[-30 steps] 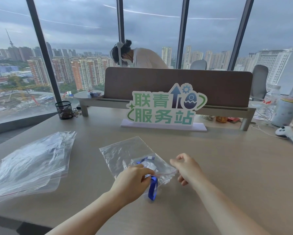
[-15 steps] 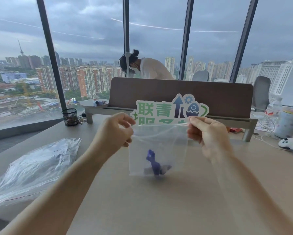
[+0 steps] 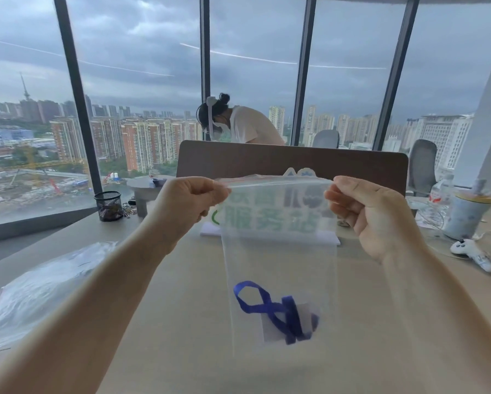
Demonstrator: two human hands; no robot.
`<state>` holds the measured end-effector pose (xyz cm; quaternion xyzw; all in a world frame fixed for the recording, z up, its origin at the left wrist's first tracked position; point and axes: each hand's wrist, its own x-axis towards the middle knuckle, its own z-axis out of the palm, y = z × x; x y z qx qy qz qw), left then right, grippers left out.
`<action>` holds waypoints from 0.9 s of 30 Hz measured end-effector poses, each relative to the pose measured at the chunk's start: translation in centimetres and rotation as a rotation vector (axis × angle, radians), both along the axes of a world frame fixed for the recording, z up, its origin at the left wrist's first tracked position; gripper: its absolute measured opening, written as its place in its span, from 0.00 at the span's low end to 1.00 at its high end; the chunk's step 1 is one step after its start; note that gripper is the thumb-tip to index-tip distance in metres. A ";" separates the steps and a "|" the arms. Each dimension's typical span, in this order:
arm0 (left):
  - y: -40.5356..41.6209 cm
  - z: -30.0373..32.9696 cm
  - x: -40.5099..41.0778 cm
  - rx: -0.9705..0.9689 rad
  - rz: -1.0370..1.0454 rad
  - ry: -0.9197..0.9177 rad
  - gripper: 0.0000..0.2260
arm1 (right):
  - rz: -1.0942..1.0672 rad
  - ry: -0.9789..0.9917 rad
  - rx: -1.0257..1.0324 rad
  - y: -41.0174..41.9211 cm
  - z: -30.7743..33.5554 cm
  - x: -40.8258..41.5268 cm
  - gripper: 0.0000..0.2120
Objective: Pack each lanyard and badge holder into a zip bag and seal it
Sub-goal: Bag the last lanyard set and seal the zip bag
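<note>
A clear zip bag point(image 3: 279, 263) hangs upright in the air above the table. My left hand point(image 3: 186, 206) pinches its top left corner and my right hand point(image 3: 366, 214) pinches its top right corner, so the zip strip is stretched between them. At the bottom of the bag lie a coiled blue lanyard point(image 3: 269, 308) and a clear badge holder point(image 3: 275, 325). Whether the zip strip is pressed shut along its length I cannot tell.
A pile of empty zip bags point(image 3: 36, 291) lies at the left on the beige table point(image 3: 181, 322). A green sign point(image 3: 269, 217) stands behind the bag. A mesh cup point(image 3: 108, 206), a white controller point(image 3: 470, 250) and a tumbler point(image 3: 466, 217) stand farther off. A person bends behind the divider point(image 3: 292, 159).
The bag was lying on the table with the lanyard half out; both hands lifted it upright, higher and closer to me, and the lanyard and holder dropped to its bottom.
</note>
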<state>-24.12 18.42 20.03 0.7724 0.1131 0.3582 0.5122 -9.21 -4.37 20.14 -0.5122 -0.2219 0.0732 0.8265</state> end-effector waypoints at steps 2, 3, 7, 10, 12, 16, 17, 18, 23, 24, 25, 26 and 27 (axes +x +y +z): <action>-0.1 -0.2 0.1 -0.024 0.021 -0.036 0.02 | -0.050 -0.082 -0.082 -0.6 -0.1 0.1 0.04; -0.2 -0.1 0.0 -0.050 0.016 -0.062 0.02 | -0.125 -0.138 -0.146 -1.0 -0.2 0.2 0.05; -1.4 0.2 0.1 -0.019 -0.037 -0.105 0.03 | -0.544 -0.425 -0.470 -1.9 -0.1 0.6 0.10; -3.1 0.3 0.8 0.070 -0.052 -0.123 0.03 | -0.538 -0.752 -0.529 -0.7 0.9 -2.2 0.04; -3.8 0.3 1.3 0.118 -0.036 -0.132 0.02 | -0.407 -0.866 -0.601 0.9 1.5 -3.9 0.05; -4.0 0.7 1.4 0.187 -0.034 -0.141 0.02 | -0.288 -0.901 -0.739 3.4 2.2 -4.6 0.07; -4.1 0.8 1.3 0.198 -0.041 -0.145 0.02 | -0.253 -0.879 -0.746 3.7 2.4 -4.6 0.09; -4.1 0.9 1.2 0.208 -0.045 -0.143 0.03 | -0.212 -0.855 -0.744 3.9 2.6 -4.5 0.09; -3.7 0.9 1.0 0.202 -0.018 -0.125 0.06 | -0.115 -0.840 -0.743 4.5 3.0 -4.5 0.08; -3.7 0.8 1.0 0.207 -0.007 -0.126 0.06 | -0.110 -0.846 -0.753 4.6 3.1 -4.5 0.08; -3.6 0.8 0.9 0.210 0.006 -0.132 0.06 | -0.105 -0.850 -0.761 4.7 3.1 -4.5 0.08; -3.6 0.8 0.9 0.206 0.018 -0.140 0.05 | -0.097 -0.851 -0.764 4.8 3.2 -4.6 0.08; -3.7 0.8 0.9 0.200 0.026 -0.147 0.04 | -0.085 -0.850 -0.764 4.8 3.3 -4.6 0.08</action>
